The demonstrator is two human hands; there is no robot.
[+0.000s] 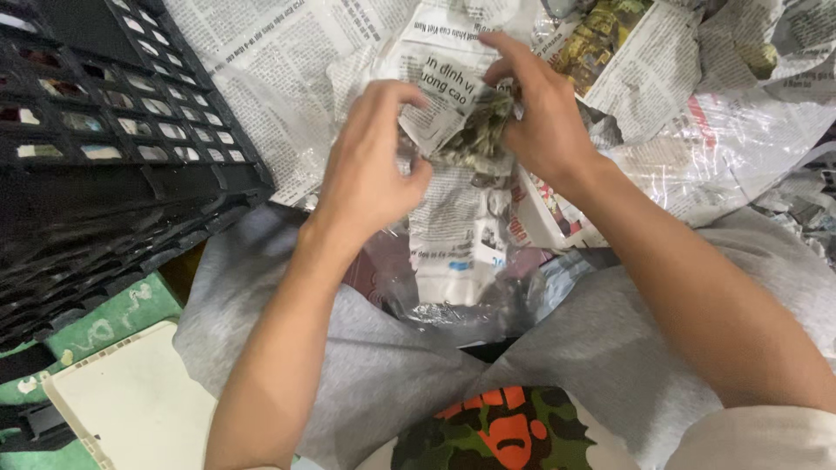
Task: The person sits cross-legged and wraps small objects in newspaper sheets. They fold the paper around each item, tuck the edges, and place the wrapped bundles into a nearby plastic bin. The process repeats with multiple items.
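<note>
Crumpled sheets of printed newspaper [287, 78] cover most of the upper part of the view, spread out under and beyond both hands. At the left edge sits a black plastic crate with a lattice of square openings [96, 130], tilted and touching the newspaper along its right side. Below the hands, the person's knees in grey fabric trousers [383, 374] fill the lower middle, with a camouflage-patterned garment bearing an orange figure [496, 431] at the bottom edge. A cream plastic tray with a ribbed rim [131, 400] lies at the lower left on a green surface [122, 318]. Between the knees and the hands hangs a clear crinkled plastic bag with a strip of newspaper inside it [457, 252], held up in front of the person. The left hand [370, 165] pinches the bag's upper left edge, its fingers curled closed on the plastic. The right hand [540, 113] grips the upper right edge with its fingers closed there, right against a small clump of dried greenish-brown plant matter [477, 135] at the bag's mouth, between the two hands.
</note>
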